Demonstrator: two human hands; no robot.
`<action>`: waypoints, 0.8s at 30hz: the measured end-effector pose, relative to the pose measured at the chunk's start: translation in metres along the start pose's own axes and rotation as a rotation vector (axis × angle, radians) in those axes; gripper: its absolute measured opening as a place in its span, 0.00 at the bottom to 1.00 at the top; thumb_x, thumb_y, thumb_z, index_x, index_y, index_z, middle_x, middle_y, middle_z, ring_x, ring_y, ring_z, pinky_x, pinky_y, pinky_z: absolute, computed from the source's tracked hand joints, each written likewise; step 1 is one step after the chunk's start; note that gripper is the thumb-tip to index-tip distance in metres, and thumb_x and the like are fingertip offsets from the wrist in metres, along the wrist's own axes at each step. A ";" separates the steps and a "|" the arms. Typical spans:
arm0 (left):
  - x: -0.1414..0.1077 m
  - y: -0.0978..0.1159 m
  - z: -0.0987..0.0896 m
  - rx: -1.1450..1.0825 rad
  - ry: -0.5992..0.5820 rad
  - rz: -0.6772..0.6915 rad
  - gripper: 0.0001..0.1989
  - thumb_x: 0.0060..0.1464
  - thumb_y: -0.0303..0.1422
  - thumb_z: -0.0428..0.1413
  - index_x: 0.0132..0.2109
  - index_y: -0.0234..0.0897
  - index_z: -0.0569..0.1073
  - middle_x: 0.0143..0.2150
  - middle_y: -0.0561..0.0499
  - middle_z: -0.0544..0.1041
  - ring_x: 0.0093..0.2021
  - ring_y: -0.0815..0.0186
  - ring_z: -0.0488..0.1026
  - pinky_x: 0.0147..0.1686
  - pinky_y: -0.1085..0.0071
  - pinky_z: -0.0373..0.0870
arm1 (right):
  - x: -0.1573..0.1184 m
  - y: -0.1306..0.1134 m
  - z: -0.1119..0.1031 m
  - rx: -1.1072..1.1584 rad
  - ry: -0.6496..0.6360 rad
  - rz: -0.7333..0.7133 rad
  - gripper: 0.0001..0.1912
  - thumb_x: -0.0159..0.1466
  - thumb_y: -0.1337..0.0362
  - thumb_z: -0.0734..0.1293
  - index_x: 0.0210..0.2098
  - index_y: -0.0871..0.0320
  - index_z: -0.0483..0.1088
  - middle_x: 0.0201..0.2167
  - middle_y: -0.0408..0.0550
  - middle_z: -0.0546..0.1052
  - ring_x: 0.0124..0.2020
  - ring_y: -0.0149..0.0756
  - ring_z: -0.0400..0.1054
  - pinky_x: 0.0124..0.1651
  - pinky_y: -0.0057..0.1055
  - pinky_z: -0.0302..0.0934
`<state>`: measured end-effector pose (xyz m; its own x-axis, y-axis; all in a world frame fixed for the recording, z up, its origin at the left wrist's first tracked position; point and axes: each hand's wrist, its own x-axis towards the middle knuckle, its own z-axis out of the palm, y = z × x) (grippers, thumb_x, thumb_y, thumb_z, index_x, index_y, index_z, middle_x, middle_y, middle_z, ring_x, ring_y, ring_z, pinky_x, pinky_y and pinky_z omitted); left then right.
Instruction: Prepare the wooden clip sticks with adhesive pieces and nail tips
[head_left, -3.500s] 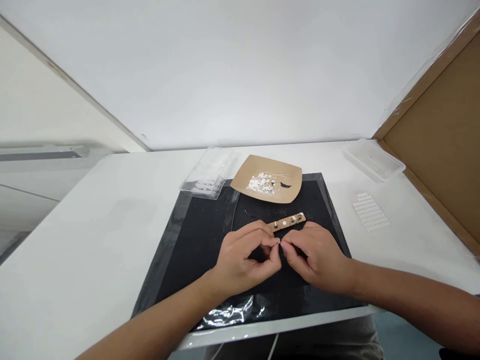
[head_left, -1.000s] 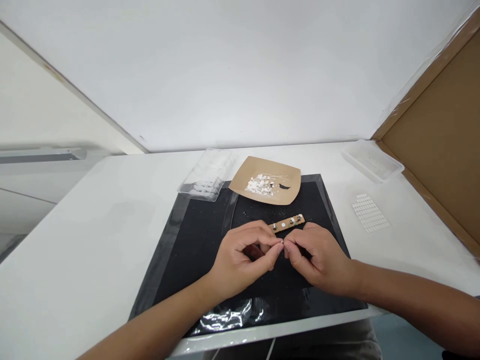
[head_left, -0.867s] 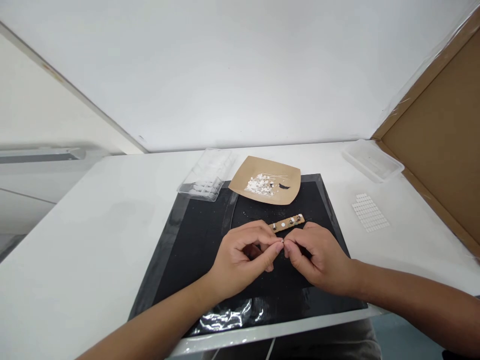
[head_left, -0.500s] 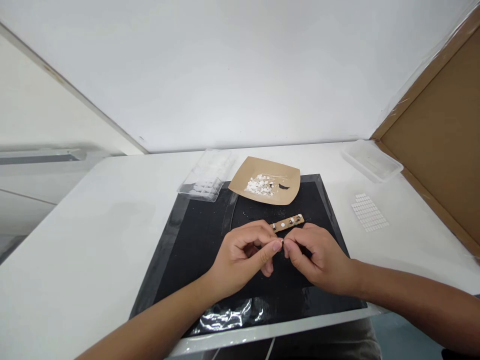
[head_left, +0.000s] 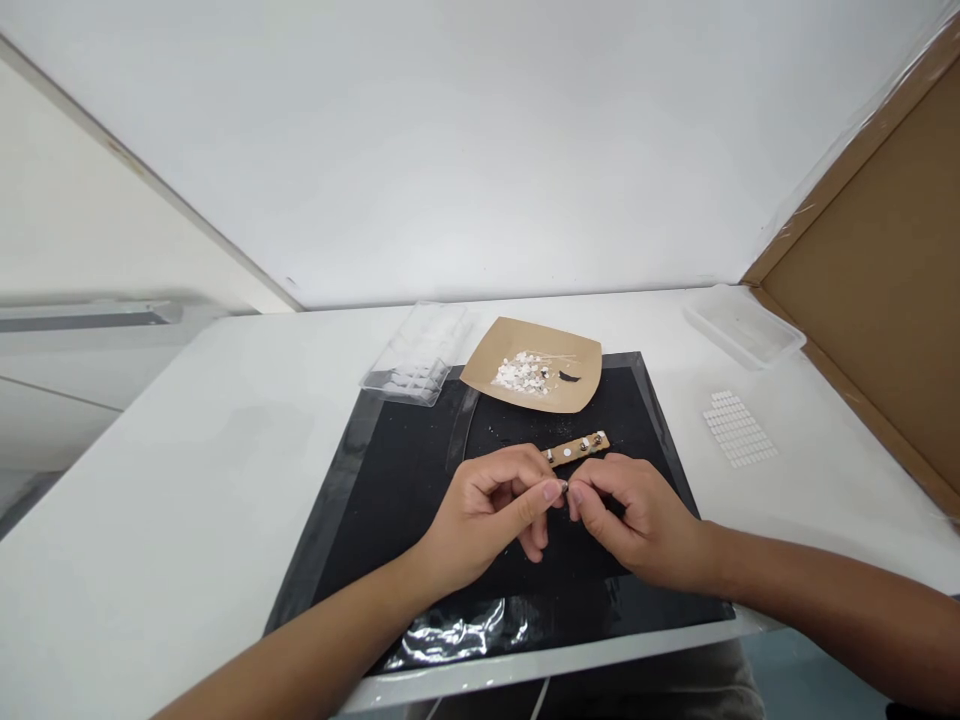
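My left hand (head_left: 487, 510) and my right hand (head_left: 634, 515) meet fingertip to fingertip over the black mat (head_left: 390, 500). Between their pinched thumbs and forefingers is a tiny dark object (head_left: 565, 489), mostly covered, too small to name. Just beyond the fingers lies a narrow brown strip (head_left: 576, 449) with white dots and small shiny metal pieces on it; its left end is hidden behind my left hand. Farther back a tan square plate (head_left: 480, 360) holds many small white bits and a dark curved piece (head_left: 569, 377).
A clear compartment box (head_left: 416, 350) stands at the back left, touching the mat's corner. On the right are a translucent tray (head_left: 744, 325) and a sheet of white stickers (head_left: 739, 429). Cardboard (head_left: 877, 260) borders the table's right side.
The view has shifted very slightly. Both hands keep their pinch, and a little more of the dark object shows between the fingertips.
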<state>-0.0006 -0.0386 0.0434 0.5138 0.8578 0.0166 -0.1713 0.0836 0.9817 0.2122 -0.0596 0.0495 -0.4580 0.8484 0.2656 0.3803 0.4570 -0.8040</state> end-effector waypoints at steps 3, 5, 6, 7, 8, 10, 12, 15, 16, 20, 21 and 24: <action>0.001 0.001 0.000 0.003 0.000 -0.007 0.12 0.65 0.35 0.63 0.35 0.30 0.80 0.35 0.51 0.75 0.21 0.73 0.77 0.18 0.77 0.80 | 0.001 0.002 0.000 0.018 -0.004 -0.009 0.15 0.76 0.63 0.60 0.33 0.56 0.71 0.25 0.39 0.73 0.27 0.29 0.65 0.35 0.27 0.57; 0.001 0.001 0.000 0.005 0.000 -0.005 0.13 0.65 0.36 0.63 0.35 0.31 0.79 0.35 0.51 0.75 0.21 0.73 0.77 0.18 0.77 0.79 | 0.002 0.003 0.000 0.028 -0.004 -0.029 0.15 0.77 0.63 0.59 0.34 0.56 0.71 0.26 0.39 0.73 0.27 0.29 0.65 0.36 0.27 0.57; 0.001 0.001 0.000 0.005 0.001 -0.001 0.12 0.65 0.36 0.63 0.35 0.31 0.79 0.35 0.51 0.75 0.20 0.73 0.77 0.18 0.78 0.79 | 0.002 0.004 0.000 0.032 -0.003 -0.043 0.15 0.77 0.63 0.59 0.35 0.56 0.71 0.26 0.39 0.73 0.28 0.29 0.66 0.36 0.27 0.57; 0.001 0.002 0.001 0.007 0.001 0.008 0.12 0.65 0.36 0.63 0.36 0.31 0.79 0.35 0.51 0.75 0.20 0.73 0.77 0.17 0.78 0.78 | 0.002 0.004 0.000 0.033 -0.002 -0.057 0.15 0.77 0.63 0.59 0.35 0.56 0.71 0.27 0.39 0.74 0.28 0.29 0.66 0.37 0.27 0.58; 0.000 0.002 0.001 0.014 0.002 0.019 0.12 0.65 0.36 0.63 0.36 0.31 0.79 0.35 0.52 0.75 0.20 0.73 0.77 0.18 0.78 0.78 | 0.002 0.005 0.000 0.031 -0.003 -0.070 0.15 0.78 0.63 0.58 0.36 0.55 0.71 0.27 0.39 0.74 0.29 0.29 0.66 0.38 0.28 0.58; 0.000 0.002 0.001 0.042 0.010 0.052 0.11 0.66 0.36 0.62 0.38 0.31 0.79 0.35 0.52 0.74 0.20 0.74 0.76 0.18 0.79 0.77 | 0.001 0.005 0.000 0.019 -0.004 -0.086 0.15 0.78 0.63 0.58 0.36 0.55 0.71 0.28 0.40 0.75 0.30 0.30 0.67 0.39 0.29 0.57; 0.000 0.002 0.002 0.080 0.022 0.077 0.11 0.66 0.36 0.62 0.38 0.31 0.78 0.36 0.52 0.74 0.20 0.76 0.76 0.20 0.80 0.76 | 0.001 0.006 0.001 0.008 -0.006 -0.084 0.15 0.78 0.63 0.58 0.37 0.55 0.71 0.28 0.39 0.75 0.30 0.31 0.67 0.40 0.30 0.57; 0.000 0.002 0.003 0.121 0.026 0.086 0.13 0.67 0.37 0.61 0.38 0.31 0.77 0.36 0.51 0.74 0.20 0.76 0.75 0.21 0.79 0.75 | 0.001 0.007 0.001 0.006 -0.007 -0.081 0.14 0.78 0.63 0.58 0.38 0.55 0.71 0.26 0.39 0.75 0.30 0.31 0.67 0.41 0.31 0.57; 0.000 0.003 0.003 0.134 0.022 0.094 0.13 0.67 0.38 0.61 0.38 0.32 0.77 0.36 0.51 0.74 0.20 0.76 0.75 0.21 0.79 0.75 | 0.001 0.008 0.001 0.008 -0.006 -0.086 0.14 0.78 0.63 0.58 0.38 0.55 0.71 0.26 0.39 0.74 0.30 0.31 0.66 0.41 0.31 0.57; -0.001 0.004 0.001 0.231 0.005 0.164 0.11 0.69 0.35 0.59 0.39 0.32 0.77 0.37 0.50 0.74 0.22 0.76 0.75 0.23 0.79 0.73 | 0.002 0.009 0.001 0.022 0.012 -0.127 0.13 0.78 0.64 0.58 0.39 0.55 0.71 0.27 0.39 0.75 0.30 0.31 0.67 0.43 0.32 0.57; -0.002 0.004 0.000 0.262 -0.001 0.185 0.10 0.69 0.34 0.58 0.39 0.32 0.77 0.37 0.50 0.74 0.22 0.76 0.75 0.23 0.79 0.72 | 0.002 0.009 0.002 0.023 0.015 -0.139 0.12 0.78 0.64 0.58 0.40 0.55 0.71 0.28 0.39 0.76 0.31 0.31 0.67 0.43 0.32 0.57; -0.003 0.006 -0.001 0.305 -0.022 0.224 0.09 0.69 0.32 0.58 0.39 0.33 0.77 0.38 0.49 0.74 0.23 0.76 0.75 0.23 0.79 0.70 | 0.001 0.010 0.002 0.006 0.013 -0.168 0.12 0.78 0.63 0.59 0.40 0.55 0.70 0.31 0.41 0.76 0.33 0.32 0.68 0.46 0.34 0.58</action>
<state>-0.0039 -0.0399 0.0488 0.5105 0.8263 0.2380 -0.0248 -0.2625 0.9646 0.2143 -0.0544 0.0405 -0.5045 0.7633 0.4036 0.2945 0.5915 -0.7506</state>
